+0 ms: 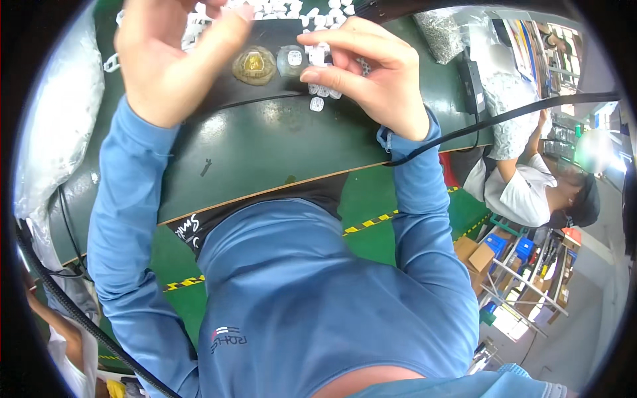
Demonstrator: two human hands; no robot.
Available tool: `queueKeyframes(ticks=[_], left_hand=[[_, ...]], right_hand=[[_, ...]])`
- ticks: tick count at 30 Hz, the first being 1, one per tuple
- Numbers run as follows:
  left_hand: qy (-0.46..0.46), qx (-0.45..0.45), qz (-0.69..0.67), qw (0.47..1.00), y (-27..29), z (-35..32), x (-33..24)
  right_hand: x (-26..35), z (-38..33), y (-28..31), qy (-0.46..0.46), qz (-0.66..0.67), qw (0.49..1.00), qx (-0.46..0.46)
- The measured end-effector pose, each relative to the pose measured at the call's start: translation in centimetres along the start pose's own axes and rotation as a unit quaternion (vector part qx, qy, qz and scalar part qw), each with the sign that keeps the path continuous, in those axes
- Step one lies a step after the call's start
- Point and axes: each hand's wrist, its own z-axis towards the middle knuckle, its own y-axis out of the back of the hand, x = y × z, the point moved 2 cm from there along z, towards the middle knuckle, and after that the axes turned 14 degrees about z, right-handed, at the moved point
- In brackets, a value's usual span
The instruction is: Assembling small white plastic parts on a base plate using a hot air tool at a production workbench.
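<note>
My left hand point(174, 63) is raised over the left part of the green table, smeared by motion. Its fingertips run past the top edge of the view, so their hold is hidden. Fingers bent, my right hand point(379, 65) hovers over a small heap of white plastic pieces point(323, 89), thumb and forefinger apart. White pieces show in that gap; I see none gripped. Between my hands sit a round translucent holder with a yellow centre point(254, 64) and a clear block point(290, 60) with a white square piece on it.
Many more white pieces point(272, 9) lie along the far side. A large clear plastic bag point(63, 113) stands at left, a bag of small parts point(438, 33) at far right. A black cable point(491, 123) crosses near my right wrist. Another person point(531, 192) sits at right.
</note>
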Motion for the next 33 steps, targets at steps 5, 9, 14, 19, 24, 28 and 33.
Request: queueKeyframes(ticks=[5, 9, 14, 19, 24, 28, 33], left_hand=[[0.006, -0.038, -0.002, 0.999, 0.9, 0.5, 1.3], [0.038, 0.004, 0.020, 0.999, 0.6, 0.2, 1.2], [0.024, 0.019, 0.038, 0.999, 0.4, 0.1, 1.1], [0.019, 0.023, 0.062, 0.998, 0.5, 0.2, 1.0], [-0.053, 0.033, 0.065, 0.996, 0.8, 0.9, 2.3], [-0.027, 0.044, 0.086, 0.995, 0.6, 0.2, 1.5], [-0.037, 0.053, 0.077, 0.995, 0.4, 0.1, 1.7]], right_hand=[[-0.7, 0.1, -1.1, -0.039, 0.067, 0.997, -0.014], [-0.9, 0.4, -1.3, -0.071, 0.059, 0.996, 0.008], [-1.3, 1.2, -1.2, 0.039, -0.051, 0.997, 0.045], [-0.3, 1.5, -1.0, 0.071, -0.005, 0.997, 0.012], [0.7, 1.5, -0.8, -0.096, -0.002, 0.995, 0.015], [0.2, 1.5, -1.1, -0.043, -0.020, 0.998, 0.032], [-0.8, 1.6, -1.2, 0.153, -0.115, 0.979, 0.066]])
